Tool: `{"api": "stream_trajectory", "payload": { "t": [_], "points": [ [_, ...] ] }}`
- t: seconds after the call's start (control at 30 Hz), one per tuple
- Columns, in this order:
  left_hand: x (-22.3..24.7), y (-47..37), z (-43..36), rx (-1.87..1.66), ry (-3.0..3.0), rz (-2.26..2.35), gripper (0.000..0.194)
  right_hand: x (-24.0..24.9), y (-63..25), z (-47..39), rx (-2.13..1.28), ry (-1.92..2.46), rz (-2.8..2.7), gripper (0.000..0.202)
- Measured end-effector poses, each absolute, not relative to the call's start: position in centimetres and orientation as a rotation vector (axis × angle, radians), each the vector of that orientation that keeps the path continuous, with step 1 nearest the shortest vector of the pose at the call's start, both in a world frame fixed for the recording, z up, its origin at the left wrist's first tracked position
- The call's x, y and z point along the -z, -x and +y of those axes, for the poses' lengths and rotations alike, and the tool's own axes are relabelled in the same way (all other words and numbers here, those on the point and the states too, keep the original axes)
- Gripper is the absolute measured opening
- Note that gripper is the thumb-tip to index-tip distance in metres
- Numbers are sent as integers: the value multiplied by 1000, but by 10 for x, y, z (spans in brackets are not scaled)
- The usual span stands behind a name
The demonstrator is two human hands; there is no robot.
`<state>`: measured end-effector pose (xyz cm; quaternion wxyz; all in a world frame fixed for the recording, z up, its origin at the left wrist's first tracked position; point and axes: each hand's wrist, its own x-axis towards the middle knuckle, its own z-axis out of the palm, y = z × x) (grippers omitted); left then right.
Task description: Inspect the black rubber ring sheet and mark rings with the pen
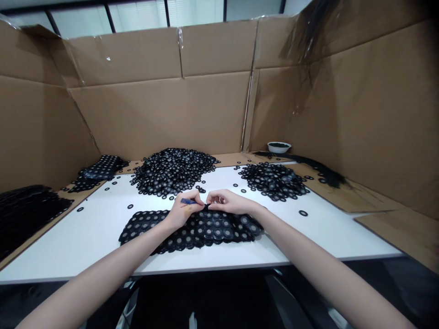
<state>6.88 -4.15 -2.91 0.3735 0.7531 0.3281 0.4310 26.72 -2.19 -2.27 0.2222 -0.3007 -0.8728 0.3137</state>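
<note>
On the white table lies a sheet of joined black rings (206, 230), its rows of round discs showing pale centres. My left hand (185, 211) is closed around a small blue tool (188, 201); most of it is hidden, so its kind does not show. The fingertips of that hand meet the far edge of the ring sheet. Close beside it, my right hand (228, 202) pinches with thumb and forefinger at the same edge, where a small dark piece (206, 207) shows between both hands. What exactly the right fingers hold is too small to make out.
Behind the hands rises a large heap of loose black rings (173, 171), with a smaller heap (273, 179) to the right. A white bowl (279, 147) and a bundle of black strands (318, 168) lie far right. Folded ring sheets (103, 167) sit left. Cardboard walls (157, 114) enclose the table.
</note>
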Motion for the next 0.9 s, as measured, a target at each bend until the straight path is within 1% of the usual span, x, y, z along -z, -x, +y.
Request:
{"api": "stream_trajectory", "payload": {
  "t": [0.27,0.6,0.73,0.9],
  "points": [
    [31,-69,-42,-1037,-2018,847,14,24,-266,-22,-838,848,-2439,20],
    [34,-70,-40,-948,-2068,804,9,22,-264,-24,-848,838,-2450,14],
    [33,-70,-41,-985,-2063,801,11,20,-264,-25,-866,886,-2425,19],
    [31,-70,-42,-1075,-2052,793,11,17,-265,-25,-866,992,-2421,32]
  ]
}}
